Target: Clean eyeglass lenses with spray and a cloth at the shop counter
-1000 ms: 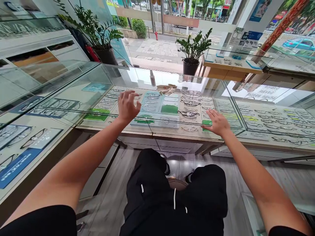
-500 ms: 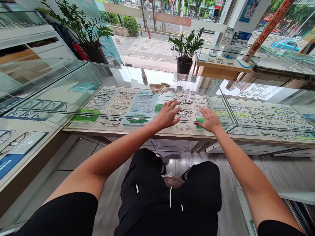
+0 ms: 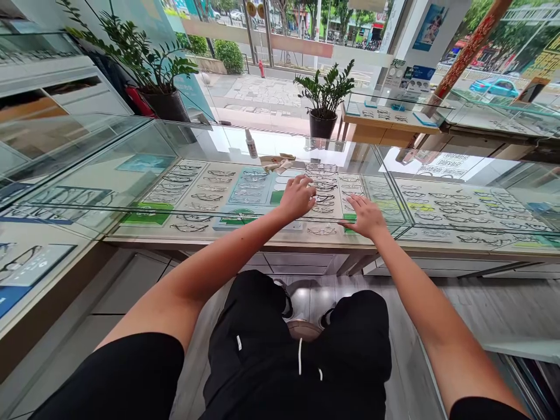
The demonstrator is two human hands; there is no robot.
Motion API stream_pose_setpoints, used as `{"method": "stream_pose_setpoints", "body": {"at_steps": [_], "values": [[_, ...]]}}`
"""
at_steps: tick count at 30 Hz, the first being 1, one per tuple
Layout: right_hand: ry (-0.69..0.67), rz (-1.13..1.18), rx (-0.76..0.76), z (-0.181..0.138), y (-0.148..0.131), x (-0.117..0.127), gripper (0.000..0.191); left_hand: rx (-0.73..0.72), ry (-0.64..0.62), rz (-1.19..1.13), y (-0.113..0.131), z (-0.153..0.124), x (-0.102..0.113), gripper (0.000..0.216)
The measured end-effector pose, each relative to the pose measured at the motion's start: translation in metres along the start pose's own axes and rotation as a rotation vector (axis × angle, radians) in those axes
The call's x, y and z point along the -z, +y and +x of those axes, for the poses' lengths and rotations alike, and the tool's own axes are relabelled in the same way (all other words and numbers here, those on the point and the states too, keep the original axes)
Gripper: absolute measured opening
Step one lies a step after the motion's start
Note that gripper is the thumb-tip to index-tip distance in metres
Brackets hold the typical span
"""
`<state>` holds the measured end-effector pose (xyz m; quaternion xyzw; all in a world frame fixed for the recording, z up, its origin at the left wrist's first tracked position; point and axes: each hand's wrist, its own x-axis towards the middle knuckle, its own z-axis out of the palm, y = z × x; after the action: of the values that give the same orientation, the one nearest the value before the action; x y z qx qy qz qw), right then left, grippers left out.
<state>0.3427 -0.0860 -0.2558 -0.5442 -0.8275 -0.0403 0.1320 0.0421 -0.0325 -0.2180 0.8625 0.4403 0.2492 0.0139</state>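
Note:
My left hand (image 3: 297, 198) hovers over the glass top of an eyewear display counter (image 3: 144, 175), fingers apart and slightly curled, their tips beside a dark-framed pair of glasses (image 3: 327, 186). It holds nothing that I can see. My right hand (image 3: 366, 217) lies flat and open on the glass just to the right, near the counter's front edge. Rows of spectacle frames (image 3: 205, 189) lie on trays under the glass. I am seated, with black trousers (image 3: 297, 350) below the hands.
A small spray bottle (image 3: 251, 144) and a crumpled cloth (image 3: 275, 162) sit at the far side of the counter. Two potted plants (image 3: 324, 93) (image 3: 149, 64) stand behind it. More glass cases run to the left (image 3: 52, 192) and right (image 3: 481, 204).
My left hand swung from the left part of the counter to the right and now sits close beside my right hand. My right hand drifted slightly left. The view tipped a little.

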Motion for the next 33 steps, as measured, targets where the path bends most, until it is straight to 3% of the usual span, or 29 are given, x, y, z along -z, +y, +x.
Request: {"method": "stream_pose_setpoints", "body": {"at_steps": [3, 5, 8, 10, 14, 17, 21, 24, 27, 33], "values": [[0.012, 0.013, 0.002, 0.001, 0.001, -0.001, 0.104, 0.066, 0.012, -0.232, -0.007, 0.004, 0.002, 0.008], [0.022, 0.016, 0.005, 0.001, 0.001, -0.002, 0.102, 0.167, -0.034, -0.600, -0.014, 0.004, 0.004, 0.005], [0.024, 0.017, 0.004, 0.001, 0.001, -0.003, 0.100, 0.328, -0.116, -1.133, -0.027, 0.000, 0.006, 0.021], [0.013, 0.017, -0.003, 0.001, 0.001, -0.003, 0.099, 0.391, -0.097, -1.288, -0.035, -0.007, 0.007, 0.030], [-0.076, 0.078, -0.078, 0.003, -0.003, 0.006, 0.104, 0.487, 0.065, -1.467, -0.047, -0.019, 0.007, 0.042], [-0.119, 0.434, -0.221, 0.010, -0.023, 0.019, 0.107, 0.528, 0.156, -1.557, -0.050, -0.023, 0.006, 0.044], [-0.114, 1.046, -0.218, 0.037, -0.077, 0.022, 0.066, 0.542, 0.146, -1.609, -0.049, -0.025, 0.003, 0.044], [-0.032, 1.192, -0.228, 0.068, -0.122, 0.007, 0.059, 0.529, 0.135, -1.621, -0.048, -0.026, 0.003, 0.044], [0.095, 1.298, -0.262, 0.098, -0.150, -0.012, 0.060, 0.497, 0.141, -1.621, -0.048, -0.028, 0.003, 0.041], [0.228, 1.395, -0.295, 0.110, -0.149, -0.032, 0.064, 0.450, 0.143, -1.592, -0.046, -0.029, -0.001, 0.038]]}}
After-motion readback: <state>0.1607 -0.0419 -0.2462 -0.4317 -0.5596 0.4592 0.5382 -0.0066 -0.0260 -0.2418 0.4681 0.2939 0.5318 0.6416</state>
